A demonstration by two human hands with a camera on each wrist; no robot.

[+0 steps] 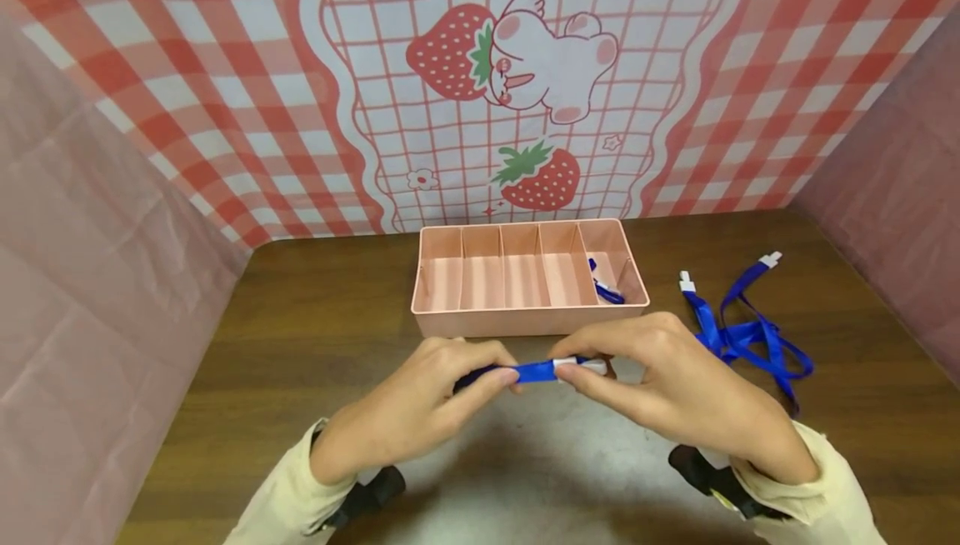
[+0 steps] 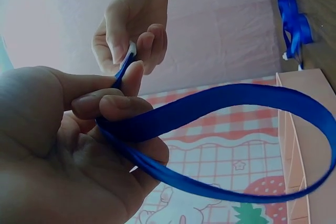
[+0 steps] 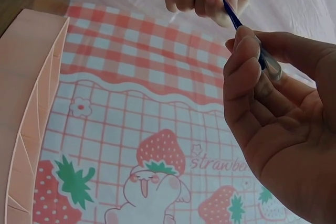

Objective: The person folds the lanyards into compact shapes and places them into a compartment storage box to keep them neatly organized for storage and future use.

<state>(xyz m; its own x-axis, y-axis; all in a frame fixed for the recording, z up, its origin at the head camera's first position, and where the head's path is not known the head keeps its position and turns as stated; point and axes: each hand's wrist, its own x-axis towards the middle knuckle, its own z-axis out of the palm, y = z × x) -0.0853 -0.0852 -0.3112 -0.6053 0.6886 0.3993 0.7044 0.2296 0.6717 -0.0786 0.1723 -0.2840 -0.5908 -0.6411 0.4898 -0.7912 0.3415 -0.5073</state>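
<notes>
A blue lanyard (image 1: 535, 372) with a white clip end (image 1: 566, 367) is stretched between the two hands, in front of the pink box. My left hand (image 1: 427, 399) pinches the strap between thumb and fingers. In the left wrist view the rest of the strap hangs from this hand as a wide loop (image 2: 236, 95). The white clip end is pinched by my right hand (image 1: 667, 382), whose fingers partly hide it. A shiny metallic or clear piece (image 3: 271, 67) shows beneath the right fingers in the right wrist view.
Behind the hands stands a pink divided box (image 1: 495, 324); its rightmost compartment holds a blue lanyard piece (image 1: 609, 292) with a light-coloured fitting. More blue lanyards (image 1: 750, 337) with white clips lie on the wooden table (image 1: 225, 412) at the right. A strawberry-print cloth (image 1: 360, 112) hangs at the back.
</notes>
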